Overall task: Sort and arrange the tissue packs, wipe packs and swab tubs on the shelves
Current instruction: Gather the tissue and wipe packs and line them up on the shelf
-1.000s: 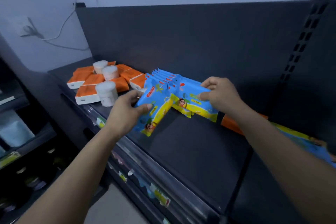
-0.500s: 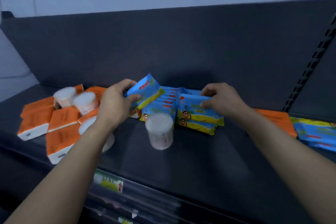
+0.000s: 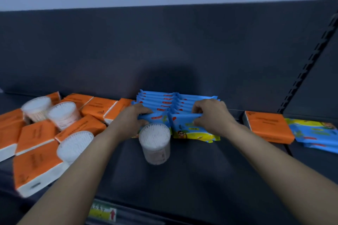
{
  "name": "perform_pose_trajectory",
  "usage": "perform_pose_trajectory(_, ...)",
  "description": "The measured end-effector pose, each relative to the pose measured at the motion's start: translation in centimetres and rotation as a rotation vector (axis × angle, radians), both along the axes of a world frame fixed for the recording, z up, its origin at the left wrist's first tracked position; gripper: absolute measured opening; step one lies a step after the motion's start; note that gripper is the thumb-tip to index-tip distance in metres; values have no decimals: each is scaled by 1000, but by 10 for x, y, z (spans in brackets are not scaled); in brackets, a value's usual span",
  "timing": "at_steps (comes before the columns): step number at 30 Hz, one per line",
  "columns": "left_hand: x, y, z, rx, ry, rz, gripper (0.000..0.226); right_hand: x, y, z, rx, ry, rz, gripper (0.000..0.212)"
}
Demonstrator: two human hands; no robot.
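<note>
1. In the head view your two hands are apart, each at the top edge of a different blue pack, and your bare forearms reach in from the bottom corners
2. Your left hand [image 3: 130, 118] has its fingers curled over the top of the left front wipe pack [image 3: 158, 116] and grips it
3. Your right hand [image 3: 213, 117] pinches the upper edge of the right front wipe pack [image 3: 190, 127] between thumb and fingers
4. Those two packs head two side-by-side rows of wipe packs [image 3: 164, 99], which stand on edge one behind another and run back to the dark back panel [image 3: 164, 51]
5. A clear swab tub [image 3: 155, 142] stands upright on the shelf [image 3: 201, 179] just in front of the left row, below your left fingertips; you cannot tell from here whether it touches the pack behind it
6. To your left, orange tissue packs [image 3: 36, 166] lie in a loose jumble, some overlapping, with three more tubs [image 3: 63, 115] among them; the nearest one is partly hidden behind your left forearm
7. To your right, a single tissue pack [image 3: 268, 126] lies flat near the back panel, well apart from the jumble
8. Just beside it, at the far right, flat wipe packs [image 3: 314, 131] lie stacked on the shelf
9. A yellow-green price label [image 3: 104, 213] with a red arrow sits on the shelf's front edge, too blurred to read
</note>
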State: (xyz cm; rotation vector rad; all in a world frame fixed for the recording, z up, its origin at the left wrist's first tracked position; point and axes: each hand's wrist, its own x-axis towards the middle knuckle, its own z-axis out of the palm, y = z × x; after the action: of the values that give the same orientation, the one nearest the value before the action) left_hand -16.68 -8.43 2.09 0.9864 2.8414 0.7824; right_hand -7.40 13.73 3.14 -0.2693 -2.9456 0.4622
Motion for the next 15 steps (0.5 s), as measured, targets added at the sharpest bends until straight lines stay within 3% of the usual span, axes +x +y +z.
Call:
perform_pose_trajectory(7,-10,-4,-11,-117,31,-93,39,-5,-11,-7,321,-47,102,11)
perform_pose_trajectory(15,-28,-15,-14,-402,269,-35,37,-3,-29,-16,514,-103,18,38)
